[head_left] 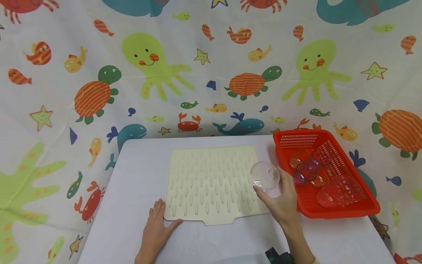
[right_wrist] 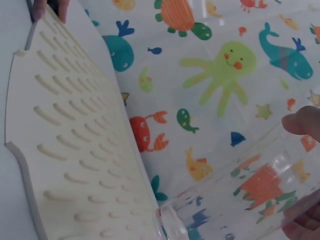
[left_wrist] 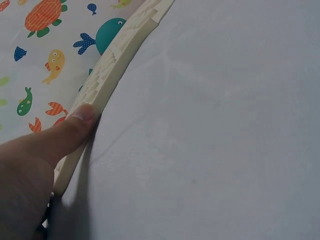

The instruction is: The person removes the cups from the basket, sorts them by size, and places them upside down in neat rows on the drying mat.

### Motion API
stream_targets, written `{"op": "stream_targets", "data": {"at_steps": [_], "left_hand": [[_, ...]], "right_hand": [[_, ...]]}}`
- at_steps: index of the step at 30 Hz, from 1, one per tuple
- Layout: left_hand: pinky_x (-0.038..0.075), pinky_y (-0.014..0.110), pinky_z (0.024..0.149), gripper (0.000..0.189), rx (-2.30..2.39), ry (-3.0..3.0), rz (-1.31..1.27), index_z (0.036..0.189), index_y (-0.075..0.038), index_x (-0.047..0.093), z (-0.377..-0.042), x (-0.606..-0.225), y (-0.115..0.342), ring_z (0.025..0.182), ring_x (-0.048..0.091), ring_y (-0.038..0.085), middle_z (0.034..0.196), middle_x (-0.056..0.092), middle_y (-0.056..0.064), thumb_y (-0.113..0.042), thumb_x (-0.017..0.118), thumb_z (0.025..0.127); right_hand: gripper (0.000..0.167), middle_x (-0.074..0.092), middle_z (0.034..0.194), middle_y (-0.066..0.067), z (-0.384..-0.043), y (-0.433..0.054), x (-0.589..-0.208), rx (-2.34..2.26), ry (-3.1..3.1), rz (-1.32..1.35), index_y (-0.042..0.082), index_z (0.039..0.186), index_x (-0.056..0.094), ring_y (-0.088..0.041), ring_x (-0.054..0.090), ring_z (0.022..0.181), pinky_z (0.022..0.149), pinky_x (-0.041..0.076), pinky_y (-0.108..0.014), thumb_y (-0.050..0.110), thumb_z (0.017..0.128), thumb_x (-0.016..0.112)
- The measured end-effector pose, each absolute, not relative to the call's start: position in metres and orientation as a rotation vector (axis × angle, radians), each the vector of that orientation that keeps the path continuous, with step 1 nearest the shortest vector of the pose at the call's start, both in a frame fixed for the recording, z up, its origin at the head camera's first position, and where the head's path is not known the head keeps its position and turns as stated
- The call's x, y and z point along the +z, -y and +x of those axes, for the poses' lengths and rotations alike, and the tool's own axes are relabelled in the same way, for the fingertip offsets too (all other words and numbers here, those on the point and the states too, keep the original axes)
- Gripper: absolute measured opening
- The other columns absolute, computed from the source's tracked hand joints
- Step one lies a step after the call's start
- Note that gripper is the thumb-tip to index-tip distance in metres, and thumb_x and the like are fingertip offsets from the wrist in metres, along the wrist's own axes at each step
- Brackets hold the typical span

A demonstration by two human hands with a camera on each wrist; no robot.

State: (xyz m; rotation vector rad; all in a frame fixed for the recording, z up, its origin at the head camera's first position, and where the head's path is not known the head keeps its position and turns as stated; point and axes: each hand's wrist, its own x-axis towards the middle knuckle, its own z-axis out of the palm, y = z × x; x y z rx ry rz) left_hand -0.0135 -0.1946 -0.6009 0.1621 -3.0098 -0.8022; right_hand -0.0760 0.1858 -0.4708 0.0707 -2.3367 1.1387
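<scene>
A cream draining mat (head_left: 211, 185) with raised ridges lies on the white table. My left hand (head_left: 156, 228) rests at its near left corner, fingers straight along the side; in the left wrist view the thumb (left_wrist: 67, 132) lies on the mat's edge. Over the mat's right side, my right hand (head_left: 282, 201) grips a clear drinking glass (head_left: 265, 176) between thumb and fingers, its round end facing up toward the head camera. The right wrist view shows the see-through wall of that glass (right_wrist: 245, 195) low on the right, one end overlapping the ridged mat (right_wrist: 75, 125).
A red plastic basket (head_left: 339, 213) stands at the right, close beside my right hand. It contains several see-through glasses, among them a ridged one (head_left: 339, 192). A curtain (head_left: 184, 84) printed with sea animals hangs behind the table.
</scene>
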Motion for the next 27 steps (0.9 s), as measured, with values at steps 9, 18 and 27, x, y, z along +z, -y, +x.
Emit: {"op": "stream_targets", "data": {"at_steps": [9,18,27], "left_hand": [[0.031,0.057,0.123,0.105,-0.858,2.965,0.155,0.148,0.011,0.038,-0.018,-0.590,0.193,0.148,0.031,0.045,0.157,0.036,0.029,-0.060,0.075,0.080],[0.052,0.052,0.108,0.094,-0.938,2.806,0.092,0.145,0.003,0.046,-0.028,-0.567,0.172,0.132,0.056,0.040,0.144,0.054,0.021,-0.050,0.083,0.078],[0.054,0.047,0.108,0.085,-1.130,2.708,-0.044,0.140,-0.008,0.055,-0.037,-0.532,0.143,0.131,0.059,0.029,0.139,0.060,0.007,-0.050,0.087,0.074]], "right_hand": [[0.094,0.058,0.138,-0.015,-0.078,-0.173,-0.475,1.134,2.368,0.190,0.004,0.143,0.050,-0.028,0.060,0.121,0.099,0.054,-0.057,0.019,0.062,0.096],[0.092,0.060,0.136,-0.013,-0.080,-0.161,-0.479,1.187,2.348,0.318,0.002,0.140,0.052,-0.025,0.061,0.119,0.104,0.054,-0.036,0.018,0.061,0.097],[0.089,0.060,0.135,-0.012,-0.080,-0.151,-0.480,1.242,2.360,0.434,-0.002,0.139,0.052,-0.026,0.060,0.120,0.108,0.052,-0.022,0.014,0.063,0.095]]}}
